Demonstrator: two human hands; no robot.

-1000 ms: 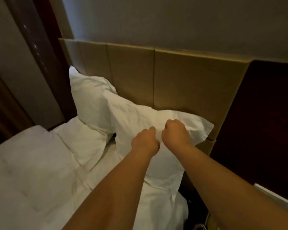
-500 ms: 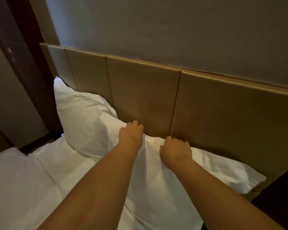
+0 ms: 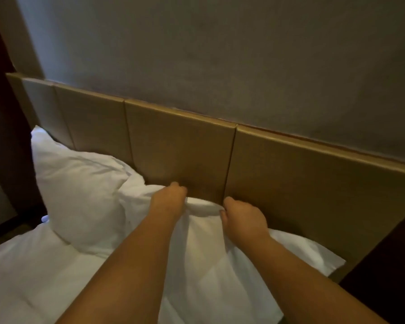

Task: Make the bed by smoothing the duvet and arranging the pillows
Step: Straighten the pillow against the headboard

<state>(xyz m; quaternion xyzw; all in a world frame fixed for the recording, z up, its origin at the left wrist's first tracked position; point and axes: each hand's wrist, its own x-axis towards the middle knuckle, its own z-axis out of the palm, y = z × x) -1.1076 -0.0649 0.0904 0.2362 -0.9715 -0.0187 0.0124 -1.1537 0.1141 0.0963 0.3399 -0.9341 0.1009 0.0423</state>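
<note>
grips the top edge of the near pillow (image 3: 208, 258) with the left hand (image 3: 167, 199), curled over the fold and right up against the headboard (image 3: 180, 150); pinches the same edge with the right hand (image 3: 242, 218), likewise curled round the cloth, a little further right and lower in view; shows a short ridge of white fabric bunched between the two fists; reaches in with both bare forearms from the bottom of the view, across the pillow's face; leans the near pillow against the tan padded headboard, with the right corner jutting toward a dark wooden panel (image 3: 393, 265); touches, on the left side, a second white pillow (image 3: 80, 190), propped against the headboard too, with one corner poking up near the headboard's left end; rests both pillows on the white duvet (image 3: 28, 281), creased and spread toward the lower left; splits the headboard into upright panels along thin seams; meets a grey wall (image 3: 220, 54) above; ends at dark wood trim (image 3: 2, 148) on the far left.
</note>
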